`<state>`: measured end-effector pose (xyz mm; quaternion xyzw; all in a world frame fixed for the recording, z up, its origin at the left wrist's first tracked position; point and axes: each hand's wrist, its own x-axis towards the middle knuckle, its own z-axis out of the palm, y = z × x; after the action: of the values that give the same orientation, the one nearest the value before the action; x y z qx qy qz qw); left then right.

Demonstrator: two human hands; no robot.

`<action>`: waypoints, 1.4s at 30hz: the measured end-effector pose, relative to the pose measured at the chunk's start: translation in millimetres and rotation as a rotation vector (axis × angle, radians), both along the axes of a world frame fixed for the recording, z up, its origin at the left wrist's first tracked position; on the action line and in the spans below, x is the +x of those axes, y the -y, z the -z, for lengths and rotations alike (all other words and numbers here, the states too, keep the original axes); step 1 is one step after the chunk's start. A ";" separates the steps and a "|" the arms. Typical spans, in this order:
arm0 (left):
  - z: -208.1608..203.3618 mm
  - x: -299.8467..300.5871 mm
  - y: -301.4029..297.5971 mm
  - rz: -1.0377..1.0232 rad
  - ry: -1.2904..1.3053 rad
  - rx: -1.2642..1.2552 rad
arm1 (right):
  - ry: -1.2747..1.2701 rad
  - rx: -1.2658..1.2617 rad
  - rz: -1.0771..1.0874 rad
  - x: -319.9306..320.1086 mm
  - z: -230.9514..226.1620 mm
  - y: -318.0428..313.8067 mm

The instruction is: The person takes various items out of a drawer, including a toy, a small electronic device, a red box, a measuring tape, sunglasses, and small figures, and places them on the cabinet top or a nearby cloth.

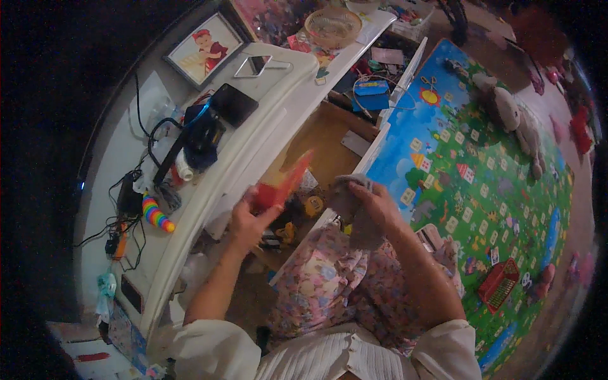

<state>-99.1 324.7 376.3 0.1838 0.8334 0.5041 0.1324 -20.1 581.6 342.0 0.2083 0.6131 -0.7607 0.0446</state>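
Observation:
Over the open drawer (pixel 320 133) of the white cabinet, my left hand (pixel 251 218) is closed on a flat red-and-yellow packet (pixel 285 183), tilted up to the right and slightly blurred. My right hand (pixel 378 204) grips a grey cloth (pixel 361 221) at the drawer's outer edge, its lower part hanging toward my knees. Below my hands, small items lie in the drawer, among them a round yellow piece (pixel 313 205) and a small yellow figure (pixel 286 233). A pale flat object (pixel 355 143) rests at the drawer's far end.
On the cabinet top (pixel 278 69) are a framed picture (pixel 206 49), a black box (pixel 234 104), cables, a rainbow toy (pixel 156 214) and a wicker basket (pixel 333 26). A second drawer (pixel 408 73) stands open beyond. A colourful play mat (pixel 481 209) bears a red basket (pixel 499 284) and a plush toy (pixel 516 120).

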 end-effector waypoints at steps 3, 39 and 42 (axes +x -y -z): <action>-4.2 8.4 -19.3 0.377 -0.914 -0.184 | 0.032 -0.419 -0.081 -0.3 19.4 11.8; -11.0 23.9 -65.7 -0.054 0.212 0.461 | -0.191 -0.367 0.048 7.4 1.1 5.0; -10.6 16.6 -69.4 -0.072 0.003 0.373 | -0.317 -0.290 0.169 2.8 -0.2 -2.1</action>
<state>-82.5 394.0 386.9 0.1744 0.7312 0.6547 0.0790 -17.4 583.7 342.1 0.1284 0.4771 -0.8651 -0.0866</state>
